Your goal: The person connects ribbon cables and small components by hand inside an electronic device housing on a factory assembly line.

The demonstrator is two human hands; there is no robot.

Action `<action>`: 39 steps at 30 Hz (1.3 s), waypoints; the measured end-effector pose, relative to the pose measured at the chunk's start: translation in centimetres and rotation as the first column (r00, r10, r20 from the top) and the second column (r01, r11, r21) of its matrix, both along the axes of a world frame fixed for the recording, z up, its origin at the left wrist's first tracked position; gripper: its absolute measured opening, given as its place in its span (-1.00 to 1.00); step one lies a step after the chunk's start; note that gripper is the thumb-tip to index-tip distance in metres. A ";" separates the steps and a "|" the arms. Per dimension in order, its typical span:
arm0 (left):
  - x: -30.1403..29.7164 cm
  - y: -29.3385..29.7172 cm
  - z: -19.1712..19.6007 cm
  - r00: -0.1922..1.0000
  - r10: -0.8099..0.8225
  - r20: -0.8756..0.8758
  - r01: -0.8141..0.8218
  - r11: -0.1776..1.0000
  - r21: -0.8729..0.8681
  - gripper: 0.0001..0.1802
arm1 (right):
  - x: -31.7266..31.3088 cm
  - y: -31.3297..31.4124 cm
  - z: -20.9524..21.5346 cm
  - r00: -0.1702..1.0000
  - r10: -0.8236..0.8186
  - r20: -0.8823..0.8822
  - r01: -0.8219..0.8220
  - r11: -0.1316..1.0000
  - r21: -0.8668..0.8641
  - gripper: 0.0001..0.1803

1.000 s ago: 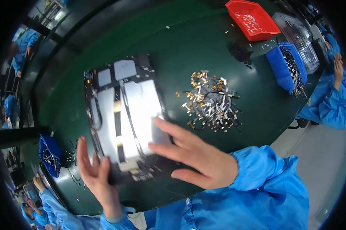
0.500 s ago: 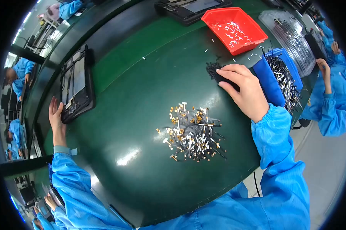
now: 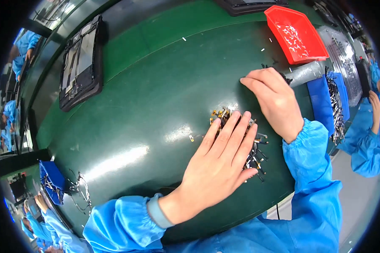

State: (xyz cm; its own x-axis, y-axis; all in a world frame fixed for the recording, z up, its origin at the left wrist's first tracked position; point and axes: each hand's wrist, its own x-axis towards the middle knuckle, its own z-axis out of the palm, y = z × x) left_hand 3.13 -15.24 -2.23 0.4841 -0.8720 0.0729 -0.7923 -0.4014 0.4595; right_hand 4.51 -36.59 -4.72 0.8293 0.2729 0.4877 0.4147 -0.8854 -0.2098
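My left hand [image 3: 217, 162] lies flat, fingers slightly spread, over a pile of small flex cables [image 3: 256, 157] with black leads and gold and white ends. The hand covers most of that pile. To its upper right is my right hand [image 3: 278, 99], thumb and fingertips brought together; anything between them is too small to make out. A heap of thin black pieces [image 3: 287, 79] shows partly from behind the right hand. One loose cable piece [image 3: 191, 138] lies left of the pile.
At the far left stands a black flat device housing [image 3: 80, 63]. Far right are a red bin [image 3: 320, 46] with small white pieces, a blue bin [image 3: 320, 101] of cables and a clear tray [image 3: 343, 59]. Another blue bin [image 3: 51, 175] is near left. A co-worker's hand [image 3: 375, 111] appears at right.
My left hand has left the device housing and come down on the cable pile. My right hand has shifted off the black heap, toward the cable pile. The view has turned.
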 end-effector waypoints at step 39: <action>0.0 1.8 -1.6 0.882 0.105 0.459 -0.069 0.993 -0.095 -0.72 | -0.6 0.7 0.6 0.989 -0.074 -0.126 0.089 0.989 0.120 -0.82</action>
State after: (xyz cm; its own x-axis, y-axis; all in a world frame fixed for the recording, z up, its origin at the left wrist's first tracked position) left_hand 3.08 -13.42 -3.86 0.4533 -0.8113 0.3692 -0.8852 -0.4582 0.0798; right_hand 3.91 -35.87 -4.09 0.9009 0.1453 0.4089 0.3074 -0.8788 -0.3651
